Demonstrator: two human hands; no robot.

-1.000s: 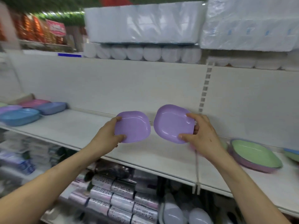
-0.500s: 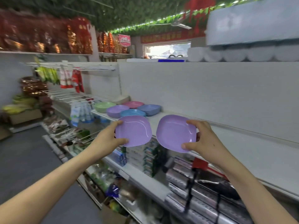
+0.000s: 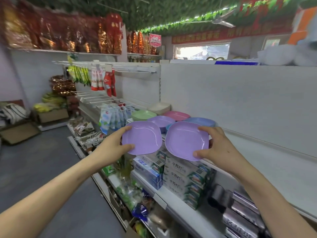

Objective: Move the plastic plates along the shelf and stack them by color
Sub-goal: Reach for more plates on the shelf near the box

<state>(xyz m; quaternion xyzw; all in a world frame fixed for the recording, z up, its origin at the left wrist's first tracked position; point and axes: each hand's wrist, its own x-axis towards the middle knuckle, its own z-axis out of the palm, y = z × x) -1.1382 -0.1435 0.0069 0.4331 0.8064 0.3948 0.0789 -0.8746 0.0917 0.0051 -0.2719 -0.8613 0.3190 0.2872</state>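
My left hand [image 3: 114,147] grips the left edge of one purple plate [image 3: 143,138], thumb on its rim. My right hand [image 3: 216,147] grips the right edge of a second purple plate [image 3: 186,140]. Both plates are held side by side in the air in front of the shelf [image 3: 267,162], tilted toward me. Behind them at the shelf's far end lie a purple stack [image 3: 161,121], a green plate [image 3: 143,115], a pink plate [image 3: 176,115], blue plates [image 3: 201,122] and cream plates [image 3: 160,107].
The white back panel [image 3: 240,103] rises behind the shelf. Lower shelves hold boxed goods [image 3: 181,170] and foil rolls [image 3: 240,213]. Wire racks with hanging packets [image 3: 109,117] stand beyond the plates. The grey aisle floor [image 3: 42,169] lies at left.
The view has swung left along the shelf, from the green and pink plates at right to the sorted stacks at the far end. Both hands still hold their purple plates, now closer to those stacks.
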